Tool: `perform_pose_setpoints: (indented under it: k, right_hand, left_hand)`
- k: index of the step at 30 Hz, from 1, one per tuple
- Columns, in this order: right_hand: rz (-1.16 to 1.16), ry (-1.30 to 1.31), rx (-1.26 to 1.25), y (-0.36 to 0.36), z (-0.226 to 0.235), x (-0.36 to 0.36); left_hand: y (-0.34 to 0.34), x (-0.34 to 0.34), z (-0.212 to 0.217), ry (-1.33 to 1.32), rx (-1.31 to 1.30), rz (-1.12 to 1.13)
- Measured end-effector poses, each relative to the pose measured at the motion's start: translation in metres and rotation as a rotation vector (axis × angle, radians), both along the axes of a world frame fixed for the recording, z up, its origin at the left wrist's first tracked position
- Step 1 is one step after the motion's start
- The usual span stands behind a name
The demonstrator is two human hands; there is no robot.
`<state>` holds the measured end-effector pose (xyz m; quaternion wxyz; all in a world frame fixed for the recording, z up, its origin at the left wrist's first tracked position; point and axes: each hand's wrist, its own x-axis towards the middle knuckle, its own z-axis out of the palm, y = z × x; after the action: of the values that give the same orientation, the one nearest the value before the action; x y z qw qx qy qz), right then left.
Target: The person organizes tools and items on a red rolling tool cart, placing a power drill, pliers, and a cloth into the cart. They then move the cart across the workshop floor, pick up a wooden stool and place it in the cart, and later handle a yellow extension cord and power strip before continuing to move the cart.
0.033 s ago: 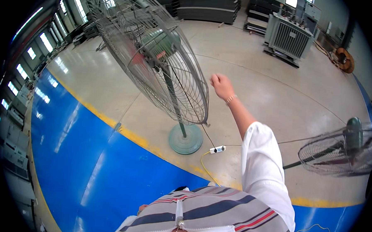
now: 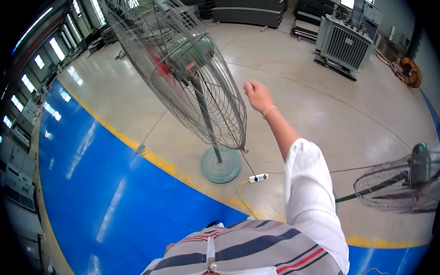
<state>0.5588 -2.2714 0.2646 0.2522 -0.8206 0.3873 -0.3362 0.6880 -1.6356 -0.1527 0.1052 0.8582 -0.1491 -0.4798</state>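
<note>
The right hand [image 2: 258, 96] is hovering beside the nearest fan [image 2: 192, 51], clenched, seemingly empty, apparently reaching; the left hand is hiding from view. Any grip is probably requiring unclenching.

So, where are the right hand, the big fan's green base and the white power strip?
Right hand [image 2: 259, 96]: head view, back of the hand.
Big fan's green base [image 2: 221, 170]: head view, top face, near the pole.
White power strip [image 2: 260, 178]: head view, top, between two black plugs.

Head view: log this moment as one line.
right hand: curled, raised beside large fan | large fan: green base on beige floor | power strip: near green base
</note>
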Motion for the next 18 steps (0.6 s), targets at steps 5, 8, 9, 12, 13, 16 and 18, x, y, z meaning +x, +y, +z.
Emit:
perform_pose_setpoints:
  k: [5, 8, 9, 12, 13, 16, 18]
  right_hand:
    - [0.079, 0.05, -0.301, -0.032, 0.024, 0.099]
    - [0.042, 0.151, -0.405, -0.045, 0.032, 0.133]
    - [0.043, 0.174, -0.408, -0.05, 0.033, 0.14]
    - [0.033, 0.214, -0.451, -0.061, 0.034, 0.156]
    - [0.047, 0.208, -0.493, -0.065, 0.034, 0.158]
    - [0.027, 0.205, -0.572, -0.073, 0.028, 0.161]
    - [0.021, 0.186, -0.481, -0.073, 0.027, 0.161]
  left_hand:
    - [-0.035, -0.038, 0.015, 0.01, -0.121, 0.189]
    - [-0.054, -0.055, 0.027, 0.011, -0.158, 0.237]
    - [-0.054, -0.059, 0.03, 0.012, -0.161, 0.25]
    - [-0.057, -0.07, 0.034, 0.012, -0.162, 0.275]
    - [-0.056, -0.071, 0.035, 0.011, -0.159, 0.281]
    - [-0.042, -0.075, 0.036, 0.016, -0.135, 0.271]
    - [-0.033, -0.073, 0.035, 0.019, -0.129, 0.243]
